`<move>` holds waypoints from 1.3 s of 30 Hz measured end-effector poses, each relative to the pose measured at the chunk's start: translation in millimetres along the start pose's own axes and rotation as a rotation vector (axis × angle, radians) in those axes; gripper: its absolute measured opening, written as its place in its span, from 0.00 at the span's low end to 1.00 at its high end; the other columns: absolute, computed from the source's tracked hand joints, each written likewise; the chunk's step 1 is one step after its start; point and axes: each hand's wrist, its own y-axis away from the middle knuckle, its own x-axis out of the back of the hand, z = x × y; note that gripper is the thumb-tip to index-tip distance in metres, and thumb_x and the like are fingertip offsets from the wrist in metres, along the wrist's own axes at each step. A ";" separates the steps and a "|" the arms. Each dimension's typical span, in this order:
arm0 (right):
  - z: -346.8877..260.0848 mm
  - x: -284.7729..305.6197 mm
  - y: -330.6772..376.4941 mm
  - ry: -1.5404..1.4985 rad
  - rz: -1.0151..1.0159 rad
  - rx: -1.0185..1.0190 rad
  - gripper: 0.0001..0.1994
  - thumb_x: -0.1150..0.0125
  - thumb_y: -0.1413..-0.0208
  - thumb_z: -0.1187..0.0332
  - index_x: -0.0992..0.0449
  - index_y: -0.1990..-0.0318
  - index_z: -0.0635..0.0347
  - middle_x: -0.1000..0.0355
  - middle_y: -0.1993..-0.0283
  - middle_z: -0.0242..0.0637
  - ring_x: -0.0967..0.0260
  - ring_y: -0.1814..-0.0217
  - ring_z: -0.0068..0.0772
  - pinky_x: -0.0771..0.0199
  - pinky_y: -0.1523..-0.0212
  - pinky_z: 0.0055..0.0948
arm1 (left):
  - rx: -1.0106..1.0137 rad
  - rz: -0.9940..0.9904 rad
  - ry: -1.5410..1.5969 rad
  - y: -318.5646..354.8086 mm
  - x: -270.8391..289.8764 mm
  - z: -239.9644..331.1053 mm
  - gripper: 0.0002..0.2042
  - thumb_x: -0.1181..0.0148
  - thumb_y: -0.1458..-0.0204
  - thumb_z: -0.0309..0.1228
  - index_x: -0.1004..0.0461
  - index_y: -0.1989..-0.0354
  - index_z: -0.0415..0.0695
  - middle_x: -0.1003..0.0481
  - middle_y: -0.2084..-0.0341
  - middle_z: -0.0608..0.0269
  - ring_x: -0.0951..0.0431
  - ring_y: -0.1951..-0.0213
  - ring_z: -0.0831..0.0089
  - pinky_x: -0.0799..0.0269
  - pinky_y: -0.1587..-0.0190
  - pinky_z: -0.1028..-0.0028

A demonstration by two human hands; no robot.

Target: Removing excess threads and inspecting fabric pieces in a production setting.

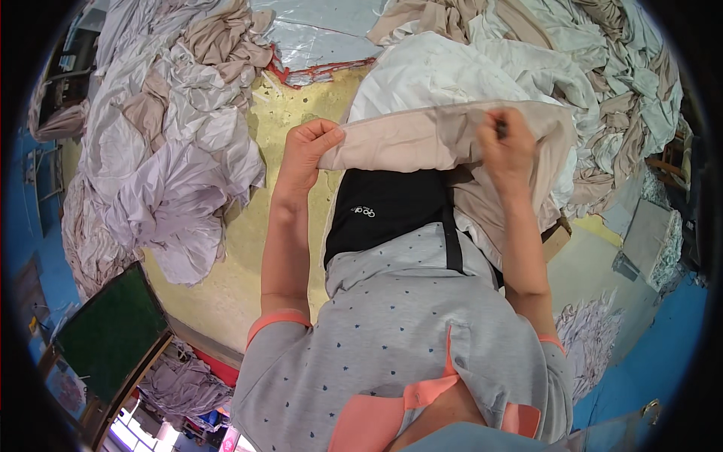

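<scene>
A long beige strip of fabric (407,142) stretches across in front of my waist, with a seamed upper edge. My left hand (309,145) pinches its left end between thumb and fingers. Over the right part of the strip is my right hand (509,147), closed and slightly smeared by motion. A small dark object (501,128) shows between its fingers, too blurred to name. Beige cloth (553,143) hangs down to the right below that hand. White cloth (437,71) lies heaped just beyond the strip.
Large heaps of white and beige cloth (173,135) lie at left, with another heap (617,98) at far right. A green board (113,328) stands at lower left. Torn red material (316,73) edges a grey sheet (324,30) on the yellow floor (294,105).
</scene>
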 end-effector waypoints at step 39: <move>85.9 83.7 -53.3 0.317 0.024 -0.143 0.22 0.33 0.55 0.68 0.26 0.50 0.60 0.25 0.54 0.43 0.27 0.51 0.38 0.29 0.51 0.30 | -0.245 0.211 -1.498 14.2 -29.8 15.4 0.04 0.41 0.53 0.24 0.26 0.72 0.36 0.25 0.75 0.58 0.27 0.75 0.58 0.33 0.70 0.65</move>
